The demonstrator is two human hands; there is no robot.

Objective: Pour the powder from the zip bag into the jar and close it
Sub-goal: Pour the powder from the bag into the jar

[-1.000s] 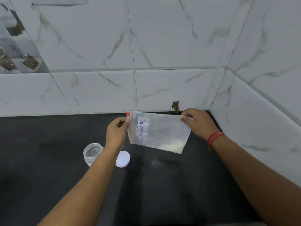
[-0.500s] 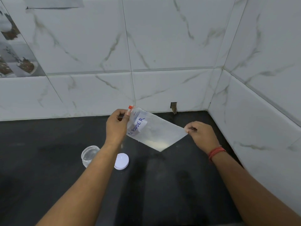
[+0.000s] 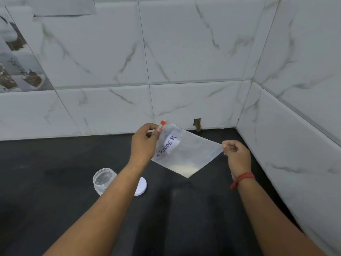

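Observation:
A clear zip bag (image 3: 191, 150) with a red slider and a label reading "POWDER" hangs tilted above the black counter (image 3: 55, 209). A little pale powder (image 3: 186, 168) sits in its lowest corner. My left hand (image 3: 144, 143) pinches the bag's slider corner. My right hand (image 3: 237, 154) pinches the opposite upper corner, lower than the left. An open, clear jar (image 3: 102, 180) stands on the counter beside my left forearm. Its white lid (image 3: 142, 185) lies flat to the jar's right, partly hidden by that forearm.
White marble-look tiled walls (image 3: 184, 61) close the counter at the back and on the right, meeting in a corner. A small dark hole (image 3: 197, 123) shows at the back wall's base. A red thread (image 3: 241, 179) circles my right wrist.
The bag has rotated from level to tilted: my right hand has dropped with its corner while my left stayed high. The powder has gathered in the lowest corner.

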